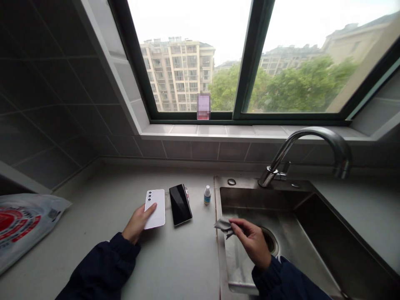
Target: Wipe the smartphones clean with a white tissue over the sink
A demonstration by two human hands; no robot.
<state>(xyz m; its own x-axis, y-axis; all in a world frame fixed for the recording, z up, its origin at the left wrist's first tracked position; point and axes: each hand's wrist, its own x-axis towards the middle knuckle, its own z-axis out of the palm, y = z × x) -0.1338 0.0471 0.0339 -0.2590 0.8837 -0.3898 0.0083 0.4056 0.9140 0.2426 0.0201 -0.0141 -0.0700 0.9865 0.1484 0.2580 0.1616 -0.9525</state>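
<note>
The white phone [159, 214] is in your left hand [138, 221], on the left side of the tabletop [187, 266]. Its back faces you, with the round camera spots near the top. Your left grip is closed on its left edge. Your thumb lies flat on the back, and your other fingers are hidden behind. I can't tell if the low edge of the phone touches the tabletop.

Your right hand [251, 239] is over the sink [300, 237]. Its grip is pinched shut on a small gray cloth [223, 225], thumb against fingers. The cloth is bunched up and sticks out to the left, over the sink's edge. The cloth and the white phone are well apart.

Just right of the white phone, a black phone [180, 205] lies on the tabletop, dark shiny side up. A little bottle [207, 195] stands upright between it and the sink.

To me, this looks like the getting-ready step: you have the phone in one hand and the cloth in the other, and no rubbing is going on. I think the next move calls for bringing the cloth left to the phone. Go around the little bottle, so you don't bump it. Hold the phone tight by its edge, because its smooth back may be slippery.
</note>
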